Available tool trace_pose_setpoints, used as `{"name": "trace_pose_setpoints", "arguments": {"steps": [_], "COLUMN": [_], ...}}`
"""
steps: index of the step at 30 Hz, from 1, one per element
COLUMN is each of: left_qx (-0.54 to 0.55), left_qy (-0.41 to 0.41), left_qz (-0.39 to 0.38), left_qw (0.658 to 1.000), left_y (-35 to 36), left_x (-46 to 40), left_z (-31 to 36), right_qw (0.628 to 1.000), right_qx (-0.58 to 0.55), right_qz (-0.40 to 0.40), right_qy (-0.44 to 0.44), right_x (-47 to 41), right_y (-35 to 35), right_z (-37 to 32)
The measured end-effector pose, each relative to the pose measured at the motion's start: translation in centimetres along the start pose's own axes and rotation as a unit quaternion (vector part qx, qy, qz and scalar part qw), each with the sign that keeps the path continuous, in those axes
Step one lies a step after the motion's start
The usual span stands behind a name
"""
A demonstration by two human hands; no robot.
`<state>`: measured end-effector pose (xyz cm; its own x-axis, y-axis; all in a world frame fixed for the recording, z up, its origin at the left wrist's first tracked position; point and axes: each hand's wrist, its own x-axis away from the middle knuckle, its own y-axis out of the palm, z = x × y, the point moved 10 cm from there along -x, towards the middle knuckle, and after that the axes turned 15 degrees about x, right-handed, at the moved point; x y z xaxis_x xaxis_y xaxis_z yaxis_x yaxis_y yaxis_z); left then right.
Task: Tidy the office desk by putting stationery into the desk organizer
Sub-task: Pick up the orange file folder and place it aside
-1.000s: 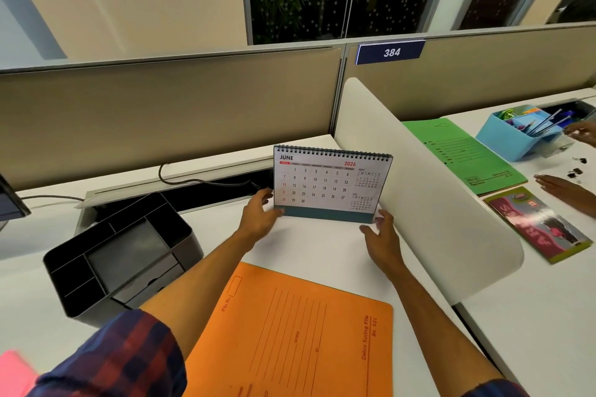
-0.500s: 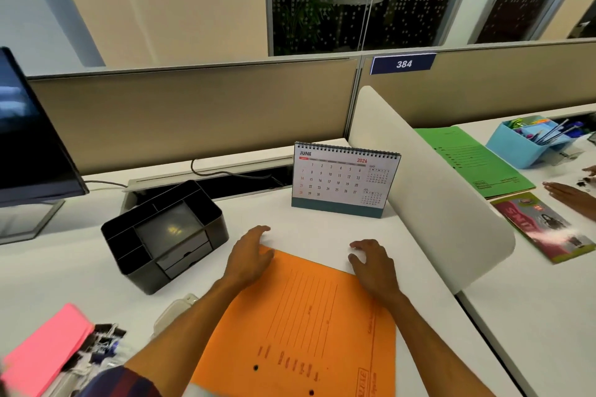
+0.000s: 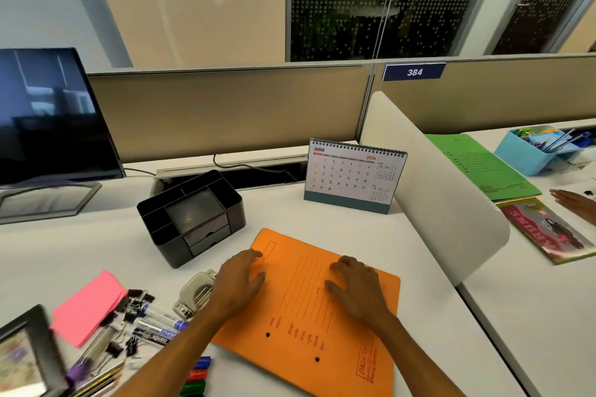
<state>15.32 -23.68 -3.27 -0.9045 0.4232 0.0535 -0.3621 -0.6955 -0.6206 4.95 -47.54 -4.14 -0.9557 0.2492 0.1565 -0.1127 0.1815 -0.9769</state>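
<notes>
A black desk organizer (image 3: 193, 216) with several empty compartments and two small drawers stands left of centre on the white desk. An orange file folder (image 3: 309, 325) lies flat in front of me. My left hand (image 3: 238, 284) rests palm down on its left edge, and my right hand (image 3: 358, 287) lies flat on its right half; neither grips anything. Loose stationery sits at the lower left: a pink sticky-note pad (image 3: 87, 306), black binder clips (image 3: 135, 300), markers (image 3: 158, 329), pens and pencils (image 3: 93, 364), and a hole punch (image 3: 196, 293).
A June desk calendar (image 3: 354, 177) stands behind the folder. A monitor (image 3: 48, 119) is at far left, a picture frame (image 3: 29, 354) at the bottom left corner. A white divider (image 3: 435, 184) separates the neighbouring desk, where another person's hand (image 3: 574, 203), a green folder (image 3: 483, 167) and a blue organizer (image 3: 532, 151) are.
My hands let go of the calendar, which now stands on the desk, and drew back onto the orange folder. The view widened to the left, showing the monitor and loose stationery.
</notes>
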Motion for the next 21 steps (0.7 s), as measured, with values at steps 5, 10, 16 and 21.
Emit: {"name": "trace_pose_setpoints", "arguments": {"steps": [5, 10, 16, 21], "left_qx": [-0.067, -0.066, -0.059, -0.049], "left_qy": [0.027, 0.036, 0.040, 0.031], "left_qz": [-0.015, -0.012, -0.007, -0.007], "left_qw": [0.997, 0.997, 0.997, 0.998], "left_y": [0.4, 0.8, 1.0, 1.1], "left_x": [2.7, 4.9, 7.1, 8.5], "left_z": [0.4, 0.3, 0.1, 0.0], "right_qw": [0.999, 0.995, 0.981, 0.973], "right_qx": [0.010, 0.002, 0.062, 0.129], "right_qz": [-0.020, -0.077, -0.145, -0.123], "right_qy": [-0.036, -0.058, -0.111, -0.148], "right_x": [3.1, 6.4, 10.3, 11.2], "right_y": [0.8, 1.3, 3.0, 3.6], "right_z": [-2.9, -5.8, -9.9, -11.3]}}
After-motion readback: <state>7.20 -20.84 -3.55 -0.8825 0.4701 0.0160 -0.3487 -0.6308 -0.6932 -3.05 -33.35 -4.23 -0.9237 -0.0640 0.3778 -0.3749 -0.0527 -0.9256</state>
